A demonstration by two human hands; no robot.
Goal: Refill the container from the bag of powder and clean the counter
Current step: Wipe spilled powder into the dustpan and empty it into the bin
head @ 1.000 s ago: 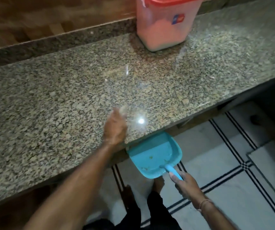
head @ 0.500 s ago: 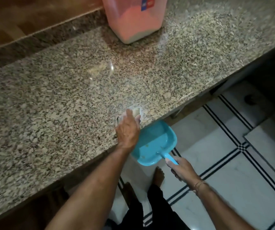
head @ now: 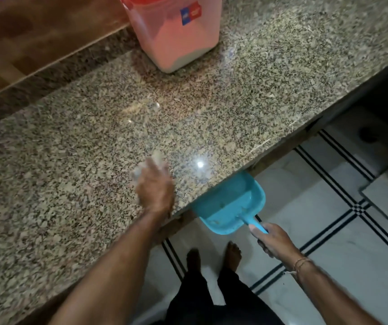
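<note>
two hands: left hand (head: 156,195) is resting on the worktop (head: 71,160) beside the dustpan (head: 230,205), fingers (head: 159,177) too blurred to tell; right hand (head: 275,242) is gripping the dustpan handle.

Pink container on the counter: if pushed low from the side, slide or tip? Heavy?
Likely heavy: the container looks filled with powder through its translucent wall. Probably slides rather than tips if pushed low, since its flat base sits on the polished granite counter. Pushed high, it might tip.

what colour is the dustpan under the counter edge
The dustpan is turquoise blue, plain to see in the head view.
</note>
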